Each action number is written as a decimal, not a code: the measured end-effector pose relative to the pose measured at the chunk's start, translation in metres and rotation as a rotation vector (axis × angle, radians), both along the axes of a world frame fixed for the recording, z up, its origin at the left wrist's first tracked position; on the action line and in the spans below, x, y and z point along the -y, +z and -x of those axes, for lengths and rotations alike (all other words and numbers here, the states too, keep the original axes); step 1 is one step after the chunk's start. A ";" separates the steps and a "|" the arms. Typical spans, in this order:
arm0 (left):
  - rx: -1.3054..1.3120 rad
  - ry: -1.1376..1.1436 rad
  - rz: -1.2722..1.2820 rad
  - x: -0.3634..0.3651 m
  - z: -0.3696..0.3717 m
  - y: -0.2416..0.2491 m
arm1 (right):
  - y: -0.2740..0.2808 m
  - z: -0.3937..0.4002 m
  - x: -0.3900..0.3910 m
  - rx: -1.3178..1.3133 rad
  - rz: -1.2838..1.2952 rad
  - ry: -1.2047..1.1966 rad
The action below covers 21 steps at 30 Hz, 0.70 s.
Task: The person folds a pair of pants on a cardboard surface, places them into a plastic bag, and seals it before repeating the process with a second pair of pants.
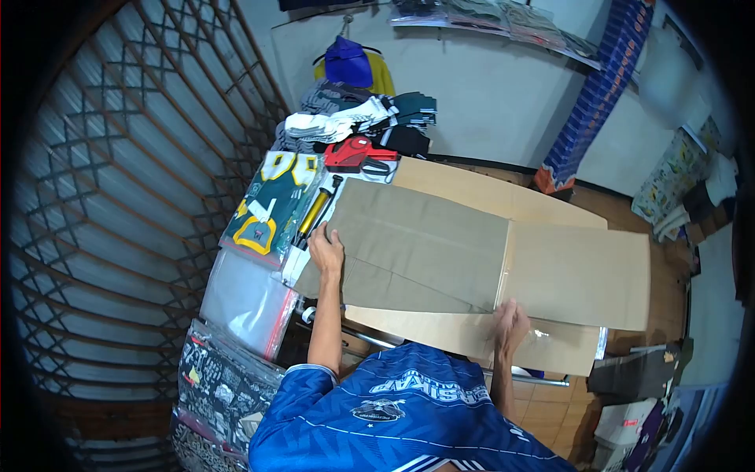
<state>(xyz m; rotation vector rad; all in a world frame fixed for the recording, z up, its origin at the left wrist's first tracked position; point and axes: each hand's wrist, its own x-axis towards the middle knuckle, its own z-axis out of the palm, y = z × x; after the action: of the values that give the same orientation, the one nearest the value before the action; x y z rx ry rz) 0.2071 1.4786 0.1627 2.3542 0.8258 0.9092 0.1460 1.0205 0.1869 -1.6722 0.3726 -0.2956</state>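
Observation:
An olive-brown folded piece of cloth (425,244), with a slanting crease across it, lies flat over a large cardboard sheet (472,184). My left hand (326,248) rests at the cloth's left edge, its fingers stretched out and apart. At the cloth's lower right corner, my right hand (511,324) is closed with its fingers pinched together, somewhat blurred. Right beside that hand is a tan cardboard panel (582,271), whose left edge meets the cloth.
Left of the cloth lie a yellow-and-black hand pump (316,211), a bagged green jersey (275,200) and clear plastic bags (244,295). A red tape dispenser (354,153) and stacked socks (338,122) stand behind. A metal lattice (141,197) borders the left side.

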 end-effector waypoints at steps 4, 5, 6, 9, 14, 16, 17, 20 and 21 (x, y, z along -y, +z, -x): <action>0.061 -0.008 0.039 -0.013 -0.007 -0.017 | -0.004 -0.036 0.006 0.106 0.136 0.041; 0.072 -0.015 0.016 -0.016 -0.008 -0.021 | -0.006 -0.047 0.008 0.081 0.197 0.066; 0.052 -0.008 0.016 -0.015 -0.007 -0.018 | -0.010 -0.056 0.010 0.053 0.256 0.093; -0.001 0.019 -0.005 -0.015 -0.007 -0.012 | -0.023 -0.084 0.010 -0.087 0.291 0.156; -0.069 0.051 -0.026 -0.017 -0.010 -0.011 | -0.011 -0.103 -0.003 -0.185 0.355 0.140; -0.069 0.050 -0.025 -0.016 -0.009 -0.009 | -0.004 -0.108 -0.006 -0.213 0.382 0.138; -0.070 0.051 -0.025 -0.015 -0.010 -0.008 | -0.001 -0.110 -0.008 -0.229 0.392 0.145; -0.139 0.062 -0.003 -0.020 -0.011 -0.010 | -0.005 -0.118 -0.008 -0.233 0.422 0.149; -0.134 0.050 0.023 -0.023 -0.011 -0.011 | -0.004 -0.120 -0.009 -0.222 0.433 0.150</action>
<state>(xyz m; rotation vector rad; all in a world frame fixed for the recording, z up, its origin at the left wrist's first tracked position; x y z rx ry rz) 0.2180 1.5018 0.1516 2.4048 0.9464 0.7637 0.2658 1.0300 0.1833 -2.1562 0.3627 -0.0791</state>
